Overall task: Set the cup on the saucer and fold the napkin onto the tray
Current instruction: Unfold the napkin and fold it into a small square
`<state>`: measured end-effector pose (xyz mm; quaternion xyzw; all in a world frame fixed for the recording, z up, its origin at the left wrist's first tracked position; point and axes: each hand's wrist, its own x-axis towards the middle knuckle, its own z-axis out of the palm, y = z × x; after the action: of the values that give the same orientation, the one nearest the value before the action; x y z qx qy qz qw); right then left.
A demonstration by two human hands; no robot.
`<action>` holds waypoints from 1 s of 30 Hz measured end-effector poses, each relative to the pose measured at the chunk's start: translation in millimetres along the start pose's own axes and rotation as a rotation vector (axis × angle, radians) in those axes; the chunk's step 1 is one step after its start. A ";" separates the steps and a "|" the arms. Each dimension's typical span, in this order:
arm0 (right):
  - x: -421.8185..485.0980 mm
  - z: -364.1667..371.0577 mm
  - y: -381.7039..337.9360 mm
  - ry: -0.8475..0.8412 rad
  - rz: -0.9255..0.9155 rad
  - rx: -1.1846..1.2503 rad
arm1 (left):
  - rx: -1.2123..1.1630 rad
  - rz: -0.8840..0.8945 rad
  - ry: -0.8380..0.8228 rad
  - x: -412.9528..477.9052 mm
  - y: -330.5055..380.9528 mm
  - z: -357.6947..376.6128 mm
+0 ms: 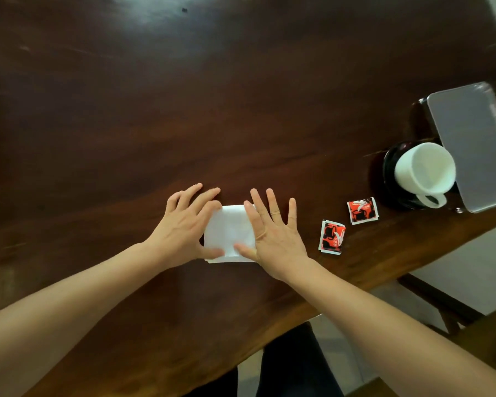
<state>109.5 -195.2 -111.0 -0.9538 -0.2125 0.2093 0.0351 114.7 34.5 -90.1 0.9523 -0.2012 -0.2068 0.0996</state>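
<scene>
The napkin [229, 233], a white folded rectangle with several layers showing along its near edge, is lying flat on the dark wooden table [184, 110], not far in from the table's near edge and well apart from the tray. Both hands are resting on it, each open and gripping nothing. The left hand [181, 227] is covering the napkin's left side with its fingers spread and gently arched, the fingertips reaching past the far left corner onto the wood and the thumb lying on the near left corner. The right hand [272, 233] is pressing flat on the right side, its fingers straight and fanned out beyond the far edge, its thumb stretching along the near edge toward the left thumb. To the right of the right hand, two small red, black and white sachets are lying on the wood: the nearer sachet [331, 237] is sitting just beside the hand, and the farther sachet [362, 210] is lying a little beyond it, toward the cup. Farther right, the white cup [424, 170] is sitting on the black saucer [390, 179], its handle pointing toward the near edge. The grey rectangular tray [473, 144] is lying right beside the cup and saucer, running off toward the right edge of the view.
</scene>
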 end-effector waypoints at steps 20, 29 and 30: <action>-29.6 -109.9 6.0 0.117 0.498 1.532 | -1.489 -0.601 -0.007 3.8 75.0 -93.4; -42.7 -155.6 77.6 0.359 0.394 1.147 | -1.123 -0.747 0.533 76.2 191.7 -119.8; -43.3 -160.7 93.8 0.395 0.378 1.104 | -1.135 -0.753 0.552 88.9 205.5 -123.7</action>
<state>177.1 -294.9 37.2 -0.8368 0.1106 0.1105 0.5247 172.2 -174.9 45.2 0.7763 0.3100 -0.0519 0.5465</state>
